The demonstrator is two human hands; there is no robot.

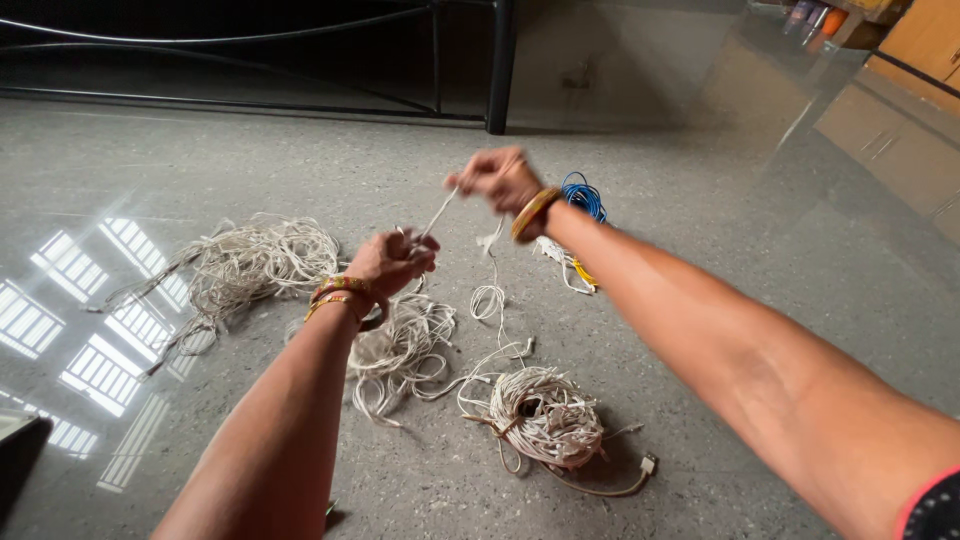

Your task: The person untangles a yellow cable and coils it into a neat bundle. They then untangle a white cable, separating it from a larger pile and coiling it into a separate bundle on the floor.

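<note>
White thin cord (440, 212) ran taut between 2 hands above the polished grey stone floor (720, 300), slanting from the nearer, lower left hand up to the farther, higher right hand. The left hand (393, 262), wearing orange and gold bangles (338, 292) at the wrist, was curled shut around the lower part of the cord, its fingers folded over it. The right hand (497, 180), with a gold and orange bangle (533, 213) on its wrist, was closed in a pinch on the upper end of the same cord.

Below the hands the cord dropped in loose loops to the floor. A tight round bundle of white cord (545, 415) lay near, just right of centre, with a small white plug (648, 463) at the end of a strand beside it. A looser heap of white cord (400, 345) sat under the left wrist, and a wide tangled pile of white cord (255, 262) spread farther left. A small coil of blue wire (583, 195) lay just behind the right wrist, with a bit of yellow wire (581, 271) near it. A black metal frame (497, 65) stood at the far edge, and wooden cabinets (905, 120) rose at the far right. Window reflections (95, 330) shone on the floor at left.
</note>
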